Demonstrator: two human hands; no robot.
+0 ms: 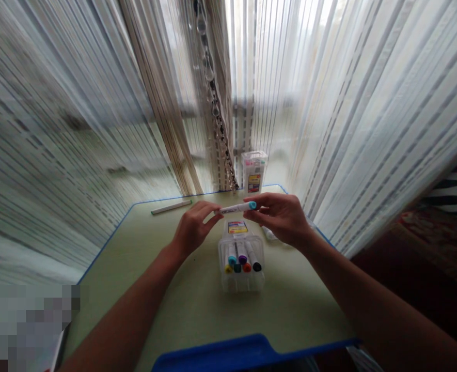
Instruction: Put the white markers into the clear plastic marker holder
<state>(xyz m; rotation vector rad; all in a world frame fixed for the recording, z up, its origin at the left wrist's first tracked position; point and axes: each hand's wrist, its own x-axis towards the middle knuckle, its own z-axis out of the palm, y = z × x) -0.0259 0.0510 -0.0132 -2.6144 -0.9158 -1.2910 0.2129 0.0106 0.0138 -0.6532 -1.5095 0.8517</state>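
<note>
A white marker (234, 208) with a light-blue end is held level between both my hands, above the table. My left hand (195, 223) pinches its left end between thumb and fingers. The blue end is gripped by the fingertips of my right hand (284, 214). Below the marker, a clear plastic case (241, 284) lies on its back with its open end towards me. Inside it are several markers with yellow, blue, purple, green, orange and black ends. A white marker with green ends (171, 207) lies alone to the left of my left hand.
Near the far edge of the pale green table (189, 299) stands another clear case (254, 173) of markers. White objects (269, 233) lie partly hidden behind my right hand. String curtains (309, 103) hang beyond the table. A blue edge piece (216, 356) runs along its near side.
</note>
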